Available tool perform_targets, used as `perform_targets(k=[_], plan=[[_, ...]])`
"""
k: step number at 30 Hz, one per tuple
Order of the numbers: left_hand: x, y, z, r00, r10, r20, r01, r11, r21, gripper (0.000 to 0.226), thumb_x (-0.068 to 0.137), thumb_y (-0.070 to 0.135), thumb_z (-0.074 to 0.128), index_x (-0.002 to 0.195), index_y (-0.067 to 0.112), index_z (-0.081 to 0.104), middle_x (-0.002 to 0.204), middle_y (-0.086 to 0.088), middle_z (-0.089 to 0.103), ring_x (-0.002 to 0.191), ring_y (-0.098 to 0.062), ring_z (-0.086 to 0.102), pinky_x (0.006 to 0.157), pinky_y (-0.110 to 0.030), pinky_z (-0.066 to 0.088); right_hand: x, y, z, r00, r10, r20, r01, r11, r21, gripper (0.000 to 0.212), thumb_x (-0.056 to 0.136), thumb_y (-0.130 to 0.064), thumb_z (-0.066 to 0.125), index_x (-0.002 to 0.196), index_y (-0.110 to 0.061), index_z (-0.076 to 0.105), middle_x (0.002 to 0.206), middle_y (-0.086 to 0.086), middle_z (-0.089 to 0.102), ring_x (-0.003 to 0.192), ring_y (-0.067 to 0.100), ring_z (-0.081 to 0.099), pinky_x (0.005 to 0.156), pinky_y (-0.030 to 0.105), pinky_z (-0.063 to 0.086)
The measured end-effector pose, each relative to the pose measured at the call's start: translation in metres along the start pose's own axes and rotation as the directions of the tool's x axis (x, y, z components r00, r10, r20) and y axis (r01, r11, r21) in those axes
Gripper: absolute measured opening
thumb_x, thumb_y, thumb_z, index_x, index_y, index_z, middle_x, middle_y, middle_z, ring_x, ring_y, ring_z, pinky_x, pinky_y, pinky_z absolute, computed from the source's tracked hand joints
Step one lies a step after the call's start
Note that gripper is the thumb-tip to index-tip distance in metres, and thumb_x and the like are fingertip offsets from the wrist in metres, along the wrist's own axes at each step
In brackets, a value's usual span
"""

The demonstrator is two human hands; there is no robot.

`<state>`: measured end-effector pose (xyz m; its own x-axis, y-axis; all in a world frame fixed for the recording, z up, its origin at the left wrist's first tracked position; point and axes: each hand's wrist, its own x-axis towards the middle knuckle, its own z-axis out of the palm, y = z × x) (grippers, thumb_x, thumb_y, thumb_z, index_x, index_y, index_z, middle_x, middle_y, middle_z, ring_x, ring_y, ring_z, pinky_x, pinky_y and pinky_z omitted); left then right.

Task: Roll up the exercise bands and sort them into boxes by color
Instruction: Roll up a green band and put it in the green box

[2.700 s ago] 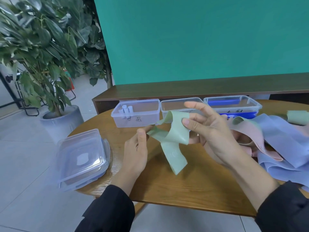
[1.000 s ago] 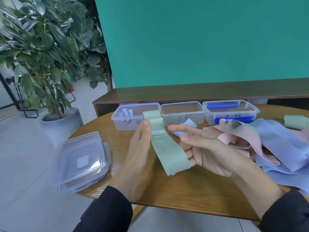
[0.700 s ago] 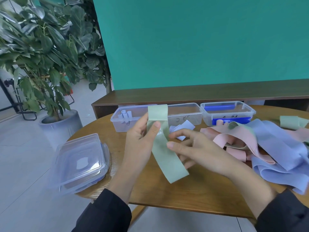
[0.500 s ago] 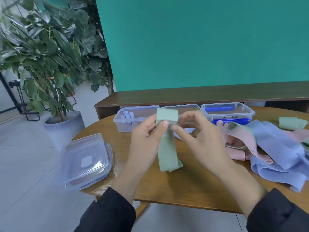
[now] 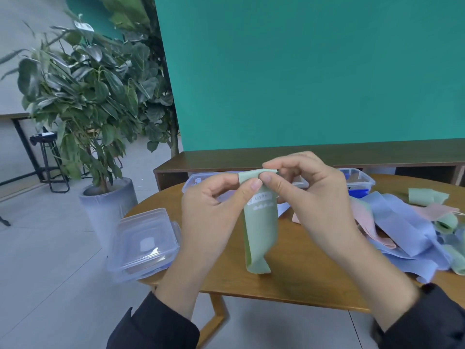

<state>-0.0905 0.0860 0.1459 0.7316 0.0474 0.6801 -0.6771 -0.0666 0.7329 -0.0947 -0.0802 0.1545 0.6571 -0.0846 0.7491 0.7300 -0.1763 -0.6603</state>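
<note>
While both the left hand (image 5: 214, 210) and right hand (image 5: 312, 197) pinch the green band's (image 5: 260, 233) top edge above the table (image 5: 289, 278), rolling looks barely begun, and tight downward turns seem needed next.

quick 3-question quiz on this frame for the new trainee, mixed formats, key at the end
1. True or false: the green band lies flat on the table.
2. Which hand pinches the band's top edge? A) left hand only B) right hand only C) both
3. Fill in: the stack of clear lids sits at the table's ___ edge, seen from the person.

Key
1. False: it hangs from the fingers, with only its lower end down by the tabletop.
2. C
3. left
</note>
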Motion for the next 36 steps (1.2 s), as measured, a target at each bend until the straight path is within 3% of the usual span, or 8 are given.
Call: perform_targets(k=[3, 6, 10, 15, 20, 25, 28, 36], plan=[[-0.005, 0.004, -0.003, 0.982, 0.071, -0.175, -0.072, 0.997, 0.003, 0.02, 0.077, 0.027, 0.089, 0.09, 0.028, 0.075, 0.091, 0.003, 0.076, 0.09, -0.023, 0.073, 0.084, -0.052, 0.059, 0.006, -0.017, 0.001, 0.999, 0.036, 0.012, -0.037, 0.997, 0.061, 0.013, 0.083, -0.014, 0.082, 0.09, -0.024, 0.078, 0.094, 0.01, 0.067, 0.078, 0.018, 0.061, 0.066, 0.041, 0.058], [-0.009, 0.006, -0.004, 0.982, 0.029, -0.189, -0.053, 0.991, -0.125, 0.042, 0.074, 0.021, 0.089, 0.108, 0.022, 0.065, 0.102, 0.003, 0.074, 0.094, -0.02, 0.072, 0.081, -0.037, 0.059, 0.012, -0.027, 0.001, 0.995, 0.097, 0.036, -0.102, 0.983, 0.155, 0.009, 0.084, -0.009, 0.079, 0.093, -0.011, 0.076, 0.09, 0.011, 0.075, 0.082, 0.027, 0.071, 0.079, 0.05, 0.06], [-0.013, -0.005, -0.002, 0.98, -0.16, 0.121, 0.185, 0.953, -0.241, 0.04, 0.084, 0.025, 0.075, 0.122, 0.026, 0.064, 0.108, -0.004, 0.077, 0.1, -0.022, 0.073, 0.082, -0.035, 0.057, 0.023, -0.023, 0.004, 0.988, 0.152, 0.031, -0.155, 0.977, 0.146, 0.01, 0.086, -0.01, 0.078, 0.094, -0.005, 0.075, 0.089, 0.012, 0.076, 0.076, 0.02, 0.071, 0.073, 0.044, 0.061], [-0.026, -0.04, 0.003, 0.798, -0.401, 0.45, 0.557, 0.776, -0.297, 0.04, 0.09, 0.019, 0.072, 0.129, 0.018, 0.062, 0.118, -0.016, 0.072, 0.106, -0.039, 0.071, 0.093, -0.048, 0.055, 0.046, 0.008, 0.01, 0.968, 0.25, 0.011, -0.249, 0.959, 0.132, 0.013, 0.085, -0.012, 0.079, 0.094, -0.003, 0.075, 0.089, 0.015, 0.076, 0.073, 0.019, 0.07, 0.068, 0.036, 0.062], [-0.033, -0.064, 0.003, 0.689, -0.434, 0.581, 0.675, 0.677, -0.294, 0.036, 0.093, 0.012, 0.066, 0.129, 0.013, 0.066, 0.112, -0.024, 0.07, 0.095, -0.034, 0.07, 0.093, -0.043, 0.055, 0.075, 0.053, 0.013, 0.947, 0.321, -0.029, -0.319, 0.946, 0.065, 0.01, 0.084, -0.014, 0.081, 0.09, -0.008, 0.076, 0.089, 0.007, 0.077, 0.078, 0.016, 0.071, 0.081, 0.032, 0.06], [-0.038, -0.08, 0.004, 0.616, -0.483, 0.622, 0.744, 0.617, -0.257, 0.037, 0.091, 0.015, 0.069, 0.127, 0.018, 0.068, 0.104, -0.021, 0.069, 0.09, -0.034, 0.068, 0.091, -0.043, 0.054, 0.101, 0.094, 0.017, 0.903, 0.429, -0.031, -0.426, 0.902, 0.07, 0.009, 0.086, -0.019, 0.08, 0.092, -0.013, 0.076, 0.093, 0.007, 0.078, 0.093, 0.034, 0.073, 0.083, 0.052, 0.061], [-0.039, -0.086, 0.003, 0.555, -0.513, 0.655, 0.777, 0.601, -0.187, 0.035, 0.091, 0.016, 0.071, 0.126, 0.017, 0.068, 0.097, -0.018, 0.067, 0.085, -0.034, 0.067, 0.083, -0.041, 0.054, 0.114, 0.109, 0.019, 0.883, 0.466, -0.064, -0.455, 0.881, 0.133, 0.012, 0.088, -0.017, 0.078, 0.098, -0.01, 0.075, 0.093, 0.01, 0.078, 0.078, 0.027, 0.072, 0.07, 0.042, 0.062], [-0.052, -0.102, 0.004, 0.505, -0.707, 0.495, 0.859, 0.359, -0.364, 0.035, 0.08, 0.001, 0.071, 0.113, -0.008, 0.064, 0.09, -0.024, 0.062, 0.077, -0.033, 0.064, 0.063, -0.035, 0.055, 0.115, 0.165, 0.029, 0.852, 0.523, 0.024, -0.523, 0.848, 0.085, 0.012, 0.09, -0.01, 0.075, 0.1, -0.006, 0.073, 0.085, 0.004, 0.078, 0.074, 0.019, 0.074, 0.063, 0.032, 0.061]])
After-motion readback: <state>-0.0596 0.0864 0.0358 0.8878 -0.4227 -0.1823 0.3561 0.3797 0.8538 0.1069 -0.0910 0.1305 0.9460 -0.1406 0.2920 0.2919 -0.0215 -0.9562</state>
